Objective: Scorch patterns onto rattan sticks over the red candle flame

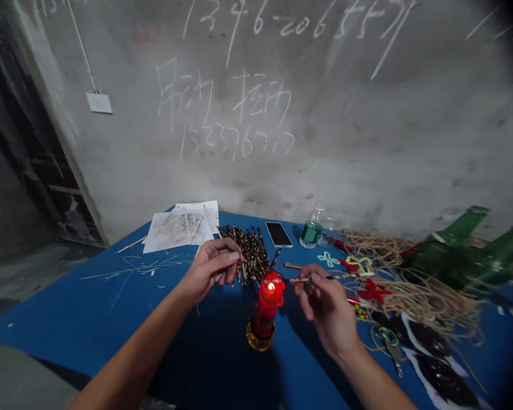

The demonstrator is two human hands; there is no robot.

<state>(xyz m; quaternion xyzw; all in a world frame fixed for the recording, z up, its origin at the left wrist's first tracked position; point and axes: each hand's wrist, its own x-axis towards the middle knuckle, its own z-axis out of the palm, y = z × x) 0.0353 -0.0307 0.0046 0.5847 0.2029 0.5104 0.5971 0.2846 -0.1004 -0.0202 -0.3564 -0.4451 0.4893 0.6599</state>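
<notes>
"Where was the thin wooden stick (312,279)?" the first asked; "pinched in the right hand (329,307)," the second answered, "closed on it between thumb and fingertips, its end just beside the flame (271,286) of the red candle (267,307)." "And the left hand (211,267)?" the first asked; "curled just above the heap of dark-mottled sticks (248,256) on the blue table (68,296)," came the reply, "though nobody could tell from that view whether it held anything." "What made the hold good?" the first pressed; "the pinch sat well back from the lit end," the second judged, "which kept the fingertips clear of the heat; a steady wrist and a level stick seemed the sound way to keep the end beside the flame."
</notes>
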